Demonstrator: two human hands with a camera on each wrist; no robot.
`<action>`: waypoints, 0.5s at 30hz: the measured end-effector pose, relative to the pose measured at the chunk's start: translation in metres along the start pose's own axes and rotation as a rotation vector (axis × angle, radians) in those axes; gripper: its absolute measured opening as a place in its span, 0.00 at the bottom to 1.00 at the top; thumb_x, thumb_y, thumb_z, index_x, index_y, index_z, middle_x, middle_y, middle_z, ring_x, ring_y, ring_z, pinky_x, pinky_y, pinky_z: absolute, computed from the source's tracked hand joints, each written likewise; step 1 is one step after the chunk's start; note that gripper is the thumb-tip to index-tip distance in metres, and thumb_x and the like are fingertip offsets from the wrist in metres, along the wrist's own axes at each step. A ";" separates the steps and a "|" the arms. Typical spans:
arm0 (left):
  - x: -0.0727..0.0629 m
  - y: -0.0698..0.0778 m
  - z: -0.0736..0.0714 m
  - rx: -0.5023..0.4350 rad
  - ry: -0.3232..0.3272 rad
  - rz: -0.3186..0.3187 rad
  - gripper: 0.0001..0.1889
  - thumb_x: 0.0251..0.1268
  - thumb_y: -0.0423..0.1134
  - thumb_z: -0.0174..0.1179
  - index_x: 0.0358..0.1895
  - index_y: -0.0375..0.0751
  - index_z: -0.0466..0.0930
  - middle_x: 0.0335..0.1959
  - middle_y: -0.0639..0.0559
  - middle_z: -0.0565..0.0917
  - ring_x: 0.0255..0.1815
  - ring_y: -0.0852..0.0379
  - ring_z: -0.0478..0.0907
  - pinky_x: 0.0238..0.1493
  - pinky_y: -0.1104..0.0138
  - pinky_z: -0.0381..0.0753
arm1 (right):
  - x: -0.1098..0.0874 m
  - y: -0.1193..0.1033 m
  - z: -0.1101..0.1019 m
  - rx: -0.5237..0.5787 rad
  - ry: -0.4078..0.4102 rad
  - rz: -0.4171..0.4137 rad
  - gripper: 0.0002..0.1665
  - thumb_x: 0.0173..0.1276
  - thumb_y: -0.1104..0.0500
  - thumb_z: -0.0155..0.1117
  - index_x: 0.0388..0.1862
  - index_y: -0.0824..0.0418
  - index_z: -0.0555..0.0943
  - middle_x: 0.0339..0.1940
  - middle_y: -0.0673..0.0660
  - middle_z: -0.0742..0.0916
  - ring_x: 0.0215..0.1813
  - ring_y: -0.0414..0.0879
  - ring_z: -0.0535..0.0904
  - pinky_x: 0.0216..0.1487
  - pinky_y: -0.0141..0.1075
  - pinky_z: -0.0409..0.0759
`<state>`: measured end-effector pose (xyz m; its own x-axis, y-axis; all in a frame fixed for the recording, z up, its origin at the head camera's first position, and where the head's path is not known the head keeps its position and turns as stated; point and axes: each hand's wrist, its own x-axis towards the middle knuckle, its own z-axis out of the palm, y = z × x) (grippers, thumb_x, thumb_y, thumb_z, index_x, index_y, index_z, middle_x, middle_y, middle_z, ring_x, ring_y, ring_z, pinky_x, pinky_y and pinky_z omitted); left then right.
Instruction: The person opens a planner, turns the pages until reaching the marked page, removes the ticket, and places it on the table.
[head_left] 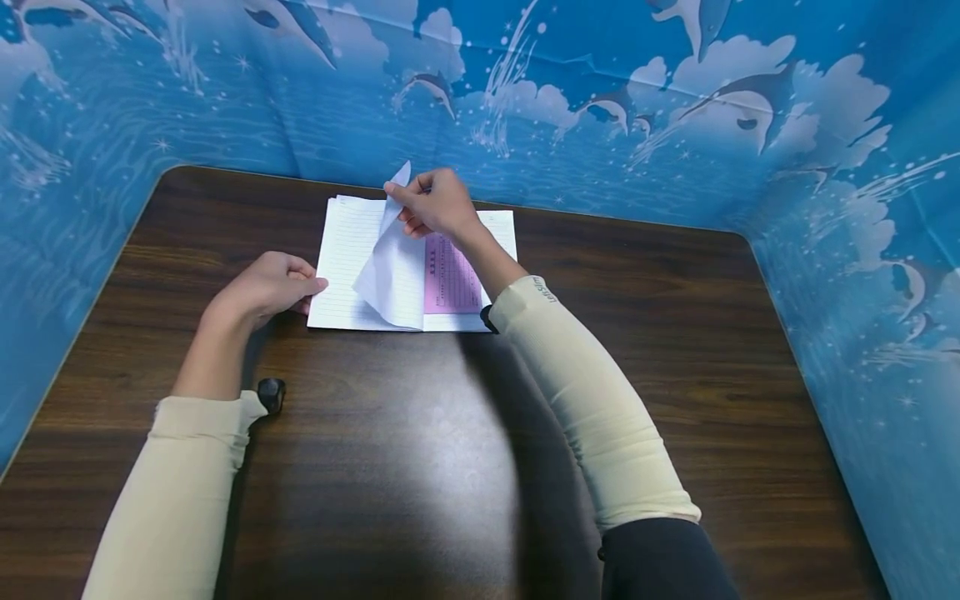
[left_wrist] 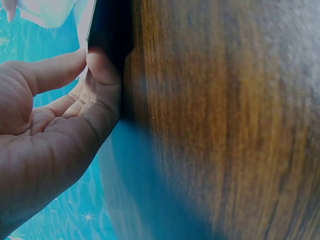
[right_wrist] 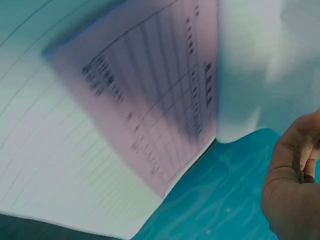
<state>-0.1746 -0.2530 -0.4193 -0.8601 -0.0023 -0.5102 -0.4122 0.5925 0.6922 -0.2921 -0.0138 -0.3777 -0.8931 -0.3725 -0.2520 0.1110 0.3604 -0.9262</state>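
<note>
An open notebook [head_left: 341, 250] with lined pages lies near the far edge of the table. A pink printed slip [head_left: 452, 279] rests on its right-hand page, and the right wrist view shows the printed rows on this pink slip [right_wrist: 150, 95]. My right hand [head_left: 438, 204] pinches the upper corner of a lifted page [head_left: 393, 271], which curls over the left side. In the right wrist view that hand [right_wrist: 295, 175] appears at the right edge. My left hand [head_left: 270, 287] holds the notebook's left edge between thumb and fingers; the left wrist view shows this hand [left_wrist: 65, 105] pinching the edge.
The dark wooden table [head_left: 375, 467] extends around the notebook. A blue curtain [head_left: 525, 100] with dolphins hangs behind the table's far edge and along its sides. Dark wrist devices, such as the one on the left wrist [head_left: 272, 395], sit by the pale sleeves.
</note>
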 end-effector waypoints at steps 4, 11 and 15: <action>0.001 0.001 0.001 0.002 0.006 0.002 0.19 0.85 0.39 0.55 0.62 0.23 0.74 0.29 0.52 0.83 0.32 0.56 0.79 0.37 0.62 0.79 | 0.003 -0.001 0.013 0.015 -0.021 0.026 0.20 0.81 0.48 0.67 0.39 0.65 0.83 0.27 0.59 0.89 0.20 0.44 0.85 0.49 0.53 0.90; 0.001 0.000 -0.001 0.001 -0.021 0.014 0.18 0.87 0.36 0.49 0.63 0.22 0.73 0.34 0.49 0.81 0.34 0.56 0.79 0.37 0.64 0.81 | 0.006 -0.003 0.034 -0.109 -0.055 0.057 0.19 0.84 0.47 0.62 0.42 0.62 0.80 0.36 0.61 0.92 0.28 0.46 0.89 0.44 0.42 0.91; 0.001 -0.002 -0.001 -0.021 -0.028 0.023 0.20 0.88 0.35 0.45 0.66 0.20 0.71 0.35 0.48 0.82 0.33 0.57 0.80 0.36 0.65 0.82 | 0.007 -0.002 0.049 -0.192 -0.057 0.065 0.17 0.85 0.48 0.61 0.40 0.60 0.79 0.39 0.60 0.92 0.33 0.46 0.91 0.41 0.37 0.90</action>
<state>-0.1753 -0.2547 -0.4206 -0.8607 0.0343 -0.5079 -0.3987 0.5750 0.7144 -0.2775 -0.0593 -0.3912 -0.8601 -0.3889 -0.3302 0.0776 0.5399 -0.8381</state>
